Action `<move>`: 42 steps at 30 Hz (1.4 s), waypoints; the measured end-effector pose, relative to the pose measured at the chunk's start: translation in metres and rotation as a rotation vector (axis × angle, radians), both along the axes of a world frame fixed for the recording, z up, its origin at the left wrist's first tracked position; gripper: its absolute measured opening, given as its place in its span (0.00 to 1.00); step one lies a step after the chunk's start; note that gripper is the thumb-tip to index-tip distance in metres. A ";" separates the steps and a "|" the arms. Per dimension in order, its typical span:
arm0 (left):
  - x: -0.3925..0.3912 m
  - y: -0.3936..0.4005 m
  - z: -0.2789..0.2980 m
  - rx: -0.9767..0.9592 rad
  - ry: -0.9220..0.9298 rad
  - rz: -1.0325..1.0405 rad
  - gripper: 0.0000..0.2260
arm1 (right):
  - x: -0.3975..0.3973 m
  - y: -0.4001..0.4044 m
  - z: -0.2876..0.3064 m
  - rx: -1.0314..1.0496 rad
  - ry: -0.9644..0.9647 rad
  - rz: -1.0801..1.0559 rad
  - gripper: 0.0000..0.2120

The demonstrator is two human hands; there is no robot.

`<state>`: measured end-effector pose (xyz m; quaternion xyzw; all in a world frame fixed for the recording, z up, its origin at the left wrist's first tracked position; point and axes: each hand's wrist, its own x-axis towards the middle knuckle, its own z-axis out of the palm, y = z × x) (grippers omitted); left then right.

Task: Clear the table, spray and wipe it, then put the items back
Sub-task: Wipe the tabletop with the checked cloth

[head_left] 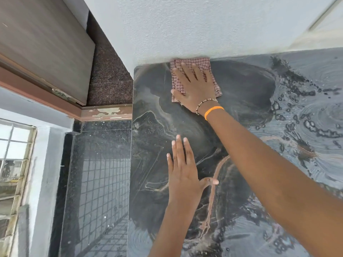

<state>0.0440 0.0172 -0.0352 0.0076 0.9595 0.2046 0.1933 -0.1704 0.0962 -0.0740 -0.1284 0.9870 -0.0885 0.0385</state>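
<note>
With the bench [241, 101] bare and wet, the right hand [194, 89], fingers spread flat, presses the cloth [189, 63] at twelve o'clock; the left hand [182, 171] rests open; wiping and restocking seemingly remain.

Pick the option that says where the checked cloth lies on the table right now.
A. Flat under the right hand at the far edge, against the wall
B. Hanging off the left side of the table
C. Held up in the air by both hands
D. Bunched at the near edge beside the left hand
A: the right hand presses the checked cloth flat on the table against the wall.
</note>
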 end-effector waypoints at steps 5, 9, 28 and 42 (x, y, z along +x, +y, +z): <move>-0.001 0.009 -0.007 -0.065 -0.049 -0.082 0.57 | 0.001 0.101 -0.003 0.006 -0.001 -0.279 0.30; 0.000 0.008 -0.011 -0.101 -0.056 -0.085 0.55 | 0.017 0.148 -0.002 -0.013 -0.009 -0.487 0.30; 0.036 -0.016 0.000 -0.015 -0.049 -0.026 0.57 | 0.132 0.016 0.005 -0.009 -0.096 0.124 0.32; 0.049 -0.012 -0.007 -0.047 -0.032 -0.146 0.54 | 0.210 0.187 0.002 0.016 -0.127 -0.561 0.31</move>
